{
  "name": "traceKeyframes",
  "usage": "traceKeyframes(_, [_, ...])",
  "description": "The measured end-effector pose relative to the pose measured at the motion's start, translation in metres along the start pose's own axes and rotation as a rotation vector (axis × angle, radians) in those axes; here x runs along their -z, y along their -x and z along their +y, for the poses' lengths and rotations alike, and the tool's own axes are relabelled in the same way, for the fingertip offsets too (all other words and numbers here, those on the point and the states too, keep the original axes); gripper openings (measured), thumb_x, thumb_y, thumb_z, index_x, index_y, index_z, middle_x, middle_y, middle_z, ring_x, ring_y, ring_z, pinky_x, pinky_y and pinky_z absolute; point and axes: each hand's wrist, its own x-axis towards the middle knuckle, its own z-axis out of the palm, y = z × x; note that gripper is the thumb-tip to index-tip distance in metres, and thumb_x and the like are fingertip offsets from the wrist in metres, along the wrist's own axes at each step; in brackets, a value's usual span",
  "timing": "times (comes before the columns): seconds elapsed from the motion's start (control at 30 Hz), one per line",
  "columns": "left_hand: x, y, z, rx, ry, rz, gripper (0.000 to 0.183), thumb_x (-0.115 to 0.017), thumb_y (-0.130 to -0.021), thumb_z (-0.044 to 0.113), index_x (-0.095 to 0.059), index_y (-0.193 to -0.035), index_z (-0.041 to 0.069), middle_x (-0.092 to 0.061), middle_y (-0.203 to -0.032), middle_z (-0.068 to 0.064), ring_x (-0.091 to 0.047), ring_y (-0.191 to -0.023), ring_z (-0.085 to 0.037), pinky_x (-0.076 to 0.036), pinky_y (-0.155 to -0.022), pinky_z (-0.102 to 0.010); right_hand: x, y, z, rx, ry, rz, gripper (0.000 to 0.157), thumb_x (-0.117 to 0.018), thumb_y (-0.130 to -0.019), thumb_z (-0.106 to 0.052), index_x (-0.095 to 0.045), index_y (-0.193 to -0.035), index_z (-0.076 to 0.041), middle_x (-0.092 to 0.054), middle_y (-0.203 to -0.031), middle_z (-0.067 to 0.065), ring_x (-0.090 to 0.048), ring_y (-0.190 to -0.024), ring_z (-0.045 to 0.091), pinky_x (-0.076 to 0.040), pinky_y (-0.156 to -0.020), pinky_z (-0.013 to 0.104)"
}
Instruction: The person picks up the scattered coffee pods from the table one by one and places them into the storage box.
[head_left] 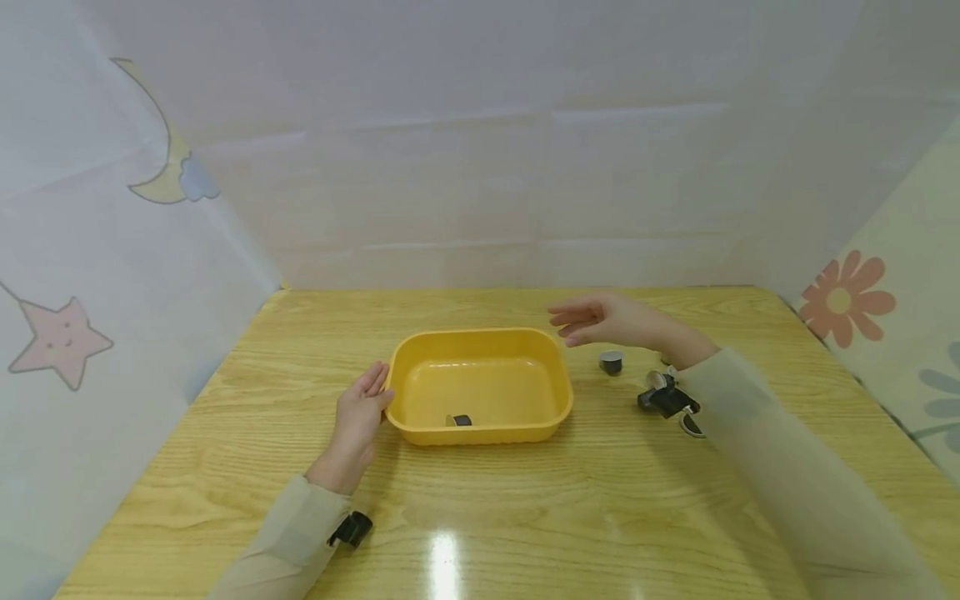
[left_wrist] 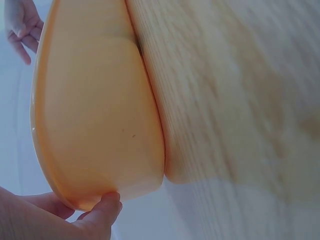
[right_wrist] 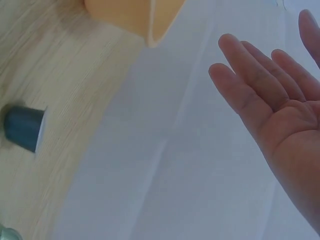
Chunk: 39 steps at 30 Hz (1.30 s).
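A yellow plastic basin stands on the wooden table, and one small dark coffee capsule lies inside near its front wall. At the basin's left side, my left hand grips the rim; thumb and fingers pinch its edge in the left wrist view. My right hand is raised near the basin's back right corner, holding nothing, and the right wrist view has its palm and extended fingers in sight. Below it, a dark coffee capsule with a pale lid sits on the table, seen in the right wrist view too.
More coffee capsules lie to the right around my right wrist, including one with a pale lid, partly covered by the sleeve and the black wrist camera. Pale sheeted walls stand behind and beside the table.
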Motion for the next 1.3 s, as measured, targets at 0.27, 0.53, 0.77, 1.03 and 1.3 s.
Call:
traceKeyframes(0.27, [0.001,-0.001,0.000,-0.004,0.001,0.002,0.055,-0.040,-0.102,-0.005,-0.022,-0.154,0.001,-0.023,-0.158,-0.012,-0.022,-0.144,-0.025,-0.029,-0.111,-0.040,0.009,0.018,0.011,-0.034,0.040,0.077,0.057,-0.062,-0.096,-0.010,-0.039,-0.145,0.005,-0.047,-0.139,0.028,-0.053,-0.122,0.040,-0.047,-0.096,0.042])
traceKeyframes(0.53, [0.002,-0.002,0.001,-0.005,-0.005,0.010,0.055,-0.040,-0.101,-0.005,-0.022,-0.153,0.001,-0.024,-0.158,-0.012,-0.023,-0.144,-0.024,-0.030,-0.111,-0.040,0.015,0.034,0.015,-0.029,0.026,0.135,0.055,-0.062,-0.095,-0.007,-0.041,-0.143,0.007,-0.050,-0.137,0.028,-0.051,-0.122,0.042,-0.050,-0.093,0.038])
traceKeyframes(0.77, [0.003,-0.002,0.000,-0.003,-0.011,0.011,0.055,-0.040,-0.101,-0.005,-0.022,-0.153,0.001,-0.025,-0.157,-0.012,-0.024,-0.143,-0.024,-0.031,-0.110,-0.040,0.017,0.049,0.022,-0.027,0.027,0.144,0.057,-0.061,-0.096,-0.008,-0.036,-0.145,0.008,-0.045,-0.141,0.029,-0.048,-0.125,0.043,-0.049,-0.093,0.037])
traceKeyframes(1.03, [0.004,-0.002,0.000,-0.008,-0.021,0.004,0.056,-0.040,-0.102,-0.004,-0.021,-0.154,0.001,-0.024,-0.158,-0.012,-0.023,-0.144,-0.024,-0.030,-0.111,-0.040,0.018,0.067,0.032,-0.035,0.045,0.177,0.057,-0.059,-0.097,-0.008,-0.035,-0.146,0.007,-0.044,-0.141,0.031,-0.048,-0.124,0.044,-0.050,-0.091,0.037])
traceKeyframes(1.3, [0.008,0.000,-0.001,-0.014,-0.017,-0.006,0.056,-0.041,-0.102,-0.004,-0.019,-0.154,0.001,-0.022,-0.158,-0.013,-0.022,-0.144,-0.025,-0.029,-0.111,-0.040,0.022,0.085,0.047,-0.072,0.057,0.185,0.059,-0.060,-0.097,-0.010,-0.034,-0.147,0.006,-0.045,-0.139,0.032,-0.048,-0.123,0.044,-0.052,-0.089,0.035])
